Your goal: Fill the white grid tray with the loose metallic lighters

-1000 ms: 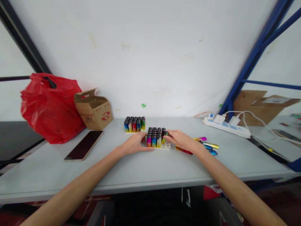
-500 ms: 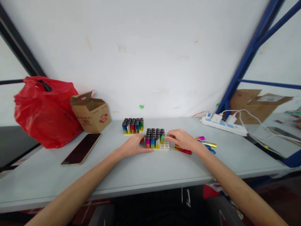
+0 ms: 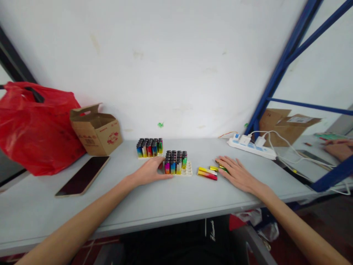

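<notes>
A white tray [image 3: 189, 170] holds rows of upright lighters [image 3: 173, 166] with black tops and colored bodies; the holes along its right side are bare. My left hand [image 3: 151, 171] rests at the tray's left side, thumb and fingers spread around its corner. To the right, my right hand [image 3: 234, 172] lies over several loose lighters, its fingers spread and partly hiding them. Between that hand and the tray, red and yellow lighters [image 3: 207, 173] lie flat on the table. Farther back stands a second block of upright lighters [image 3: 149, 148].
On the left are a dark phone [image 3: 83, 176], an open cardboard box [image 3: 96, 132] and a red plastic bag [image 3: 41, 125]. A white power strip [image 3: 252, 148] with cables lies at the right by a blue frame [image 3: 278, 77]. Another person's hand [image 3: 339, 148] shows far right.
My right hand has moved right from the tray to the loose lighters and its fingers have spread. My left hand stays by the tray. The view has shifted slightly to the right.
</notes>
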Available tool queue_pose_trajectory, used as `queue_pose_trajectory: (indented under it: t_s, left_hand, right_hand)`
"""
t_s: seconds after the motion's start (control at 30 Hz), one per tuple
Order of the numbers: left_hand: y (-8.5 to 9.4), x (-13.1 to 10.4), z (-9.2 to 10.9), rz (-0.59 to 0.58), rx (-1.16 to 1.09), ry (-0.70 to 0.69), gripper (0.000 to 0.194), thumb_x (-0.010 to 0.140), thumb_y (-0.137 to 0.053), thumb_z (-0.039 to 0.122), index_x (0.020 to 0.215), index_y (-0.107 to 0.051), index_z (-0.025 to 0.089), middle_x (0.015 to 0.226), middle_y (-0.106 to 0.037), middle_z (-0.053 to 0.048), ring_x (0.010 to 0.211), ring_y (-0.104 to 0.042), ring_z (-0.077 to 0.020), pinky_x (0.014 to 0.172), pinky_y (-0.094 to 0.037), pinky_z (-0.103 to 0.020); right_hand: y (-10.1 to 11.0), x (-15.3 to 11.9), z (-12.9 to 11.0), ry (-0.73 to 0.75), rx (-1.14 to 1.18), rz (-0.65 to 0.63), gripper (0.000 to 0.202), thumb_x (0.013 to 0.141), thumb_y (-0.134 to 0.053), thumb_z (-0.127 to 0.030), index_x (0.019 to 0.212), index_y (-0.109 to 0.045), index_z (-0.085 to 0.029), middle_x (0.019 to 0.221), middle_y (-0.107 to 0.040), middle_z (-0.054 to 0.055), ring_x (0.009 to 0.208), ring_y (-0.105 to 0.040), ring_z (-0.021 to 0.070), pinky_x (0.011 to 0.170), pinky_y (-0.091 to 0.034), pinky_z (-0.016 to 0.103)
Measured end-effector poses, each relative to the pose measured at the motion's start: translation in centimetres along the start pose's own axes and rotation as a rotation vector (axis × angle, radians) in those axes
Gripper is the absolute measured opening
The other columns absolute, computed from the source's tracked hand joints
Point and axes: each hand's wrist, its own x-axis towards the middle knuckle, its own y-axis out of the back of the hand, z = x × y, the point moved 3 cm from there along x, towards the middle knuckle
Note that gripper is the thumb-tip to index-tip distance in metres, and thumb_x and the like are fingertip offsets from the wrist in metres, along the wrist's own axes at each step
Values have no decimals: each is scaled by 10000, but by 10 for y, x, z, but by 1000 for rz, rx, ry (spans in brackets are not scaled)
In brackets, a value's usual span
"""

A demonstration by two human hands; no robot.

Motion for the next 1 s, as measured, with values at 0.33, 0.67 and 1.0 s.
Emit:
queue_pose_trajectory:
  t_s: [0.33, 0.67, 1.0]
  left_hand:
    - [0, -1, 1, 13, 8, 3, 613, 759, -683, 762, 957, -617, 185, 965, -700, -92, 830, -646, -269, 730, -471, -346]
    - [-1, -1, 0, 15, 26, -5, 622, 770, -669, 769, 990, -613, 189, 1004, -708, -92, 872, -659, -275, 774, -489, -353]
    - [-1, -1, 0, 13, 37, -6, 649, 770, -652, 794, 987, -611, 184, 1003, -703, -98, 880, -660, -280, 768, -482, -347]
  right_hand:
    - [-19, 77, -19, -28, 27, 74, 664, 1068, -213, -586, 1555, -458, -205, 1593, -460, 168, 1511, -362, 333, 1216, -309, 546]
    - [-17, 62, -66, 14, -2, 24, 763, 991, -326, -741, 1629, -325, -324, 1670, -339, 106, 1536, -289, 378, 1221, -244, 585]
    - [-21, 89, -70, 101, 46, 182, 499, 1049, -437, -519, 1447, -566, -246, 1444, -557, 150, 1331, -507, 319, 1115, -422, 501]
